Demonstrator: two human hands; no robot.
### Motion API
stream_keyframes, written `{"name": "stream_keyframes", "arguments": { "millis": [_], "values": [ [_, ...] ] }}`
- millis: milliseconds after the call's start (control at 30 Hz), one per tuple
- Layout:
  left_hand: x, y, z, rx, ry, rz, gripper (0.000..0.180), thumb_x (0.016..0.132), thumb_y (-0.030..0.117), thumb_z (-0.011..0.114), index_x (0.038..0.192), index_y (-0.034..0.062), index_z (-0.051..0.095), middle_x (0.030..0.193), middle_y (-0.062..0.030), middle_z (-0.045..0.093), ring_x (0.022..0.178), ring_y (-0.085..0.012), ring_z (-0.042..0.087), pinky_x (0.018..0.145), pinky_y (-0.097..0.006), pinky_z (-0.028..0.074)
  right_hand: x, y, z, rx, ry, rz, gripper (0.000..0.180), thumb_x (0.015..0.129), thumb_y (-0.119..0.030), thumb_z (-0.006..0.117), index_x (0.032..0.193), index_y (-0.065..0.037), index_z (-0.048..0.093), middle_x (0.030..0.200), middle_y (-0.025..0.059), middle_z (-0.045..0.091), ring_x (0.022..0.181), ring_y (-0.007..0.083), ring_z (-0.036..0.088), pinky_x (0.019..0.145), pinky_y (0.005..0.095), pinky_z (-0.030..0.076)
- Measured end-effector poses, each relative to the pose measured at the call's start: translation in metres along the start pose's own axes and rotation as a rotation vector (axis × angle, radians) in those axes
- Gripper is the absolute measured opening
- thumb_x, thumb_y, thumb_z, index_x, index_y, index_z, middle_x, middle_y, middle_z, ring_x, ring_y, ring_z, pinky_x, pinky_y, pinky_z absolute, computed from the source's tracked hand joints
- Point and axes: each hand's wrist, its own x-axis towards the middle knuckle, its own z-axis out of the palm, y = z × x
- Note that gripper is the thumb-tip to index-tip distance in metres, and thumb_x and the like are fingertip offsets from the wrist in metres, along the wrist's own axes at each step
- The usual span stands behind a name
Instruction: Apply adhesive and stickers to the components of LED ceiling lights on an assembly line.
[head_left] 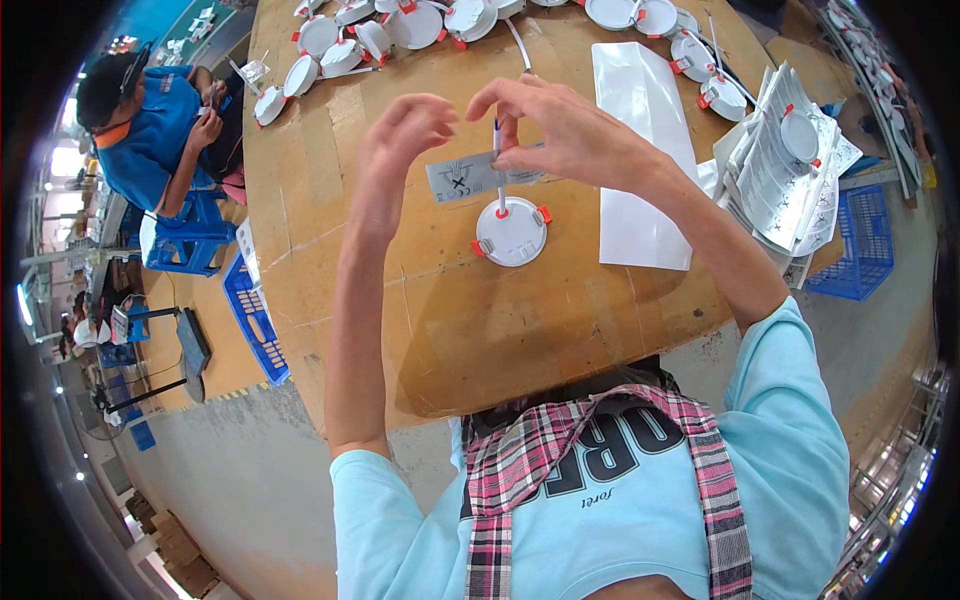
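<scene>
A round white downlight (522, 238) with red-tipped spring clips lies on the brown work table in front of me. Its white cable (502, 200) runs away from me, up toward my right hand (565, 130). A silver-grey printed label (462, 179) crosses the cable, and my right thumb presses on it there. The right index finger arches over the cable; part of the grip is hidden. To the left of the label, my left hand (408, 135) is raised with loosely curled fingers, slightly blurred, nothing visible in it.
A glossy white sheet (645, 150) lies right of the downlight. Several more downlights (415, 25) crowd the far edge. Printed sheets (780, 190) are stacked at the right, one downlight on top. A blue crate (855, 240) stands below. At left, a seated person (155, 135) works.
</scene>
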Motion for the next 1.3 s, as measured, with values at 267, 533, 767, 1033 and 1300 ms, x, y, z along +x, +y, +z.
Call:
{"name": "stream_keyframes", "arguments": {
  "millis": [267,533,767,1033,1300],
  "values": [
    [-0.004,0.015,0.028,0.617,0.002,-0.005,0.021,0.084,0.020,0.069,0.088,0.0007,0.063,0.079,-0.0036,0.065,0.075,-0.0097,0.061,0.071,-0.026,0.049,0.003,-0.012,0.012,0.155,0.072,0.186,0.046,0.076,-0.019,0.073,0.114,-0.002,0.053,0.080,0.0078,0.064,0.085,0.0237,0.061,0.083,0.0372,0.045],
    [0.004,0.010,0.022,0.427,-0.042,-0.051,0.019,0.083,0.018,0.072,0.087,0.0025,0.063,0.078,-0.0008,0.065,0.075,-0.0066,0.060,0.069,-0.023,0.049,-0.006,0.019,0.014,-0.091,0.261,-0.095,0.040,0.072,-0.028,0.076,0.102,-0.004,0.062,0.089,0.0091,0.060,0.100,0.0237,0.054,0.083,0.0366,0.045],
    [0.008,-0.005,0.010,0.425,-0.093,-0.045,0.015,0.085,0.013,0.070,0.094,0.0052,0.060,0.083,0.0029,0.063,0.078,-0.0040,0.058,0.070,-0.021,0.049,-0.022,-0.011,0.032,-0.084,0.196,-0.047,0.014,0.077,-0.014,0.070,0.082,-0.004,0.061,0.083,0.0047,0.059,0.085,0.0232,0.056,0.074,0.0337,0.046],
    [0.004,0.005,0.008,0.360,-0.150,-0.092,0.033,0.095,0.031,0.054,0.109,0.0026,0.062,0.091,-0.0054,0.066,0.091,-0.0120,0.061,0.088,-0.030,0.045,-0.044,-0.054,0.023,0.108,0.155,-0.043,0.015,0.079,-0.006,0.068,0.081,0.000,0.055,0.075,0.0058,0.055,0.075,0.0207,0.058,0.071,0.0302,0.050],
    [-0.041,0.018,0.033,0.317,0.264,0.136,0.056,0.090,0.049,0.050,0.117,0.0009,0.059,0.110,-0.0112,0.061,0.105,-0.0177,0.055,0.094,-0.034,0.037,-0.038,-0.039,0.016,0.490,0.072,0.377,0.015,0.086,-0.010,0.065,0.092,0.003,0.059,0.083,0.0049,0.063,0.077,0.0096,0.060,0.070,0.0256,0.049]
  ]
}}
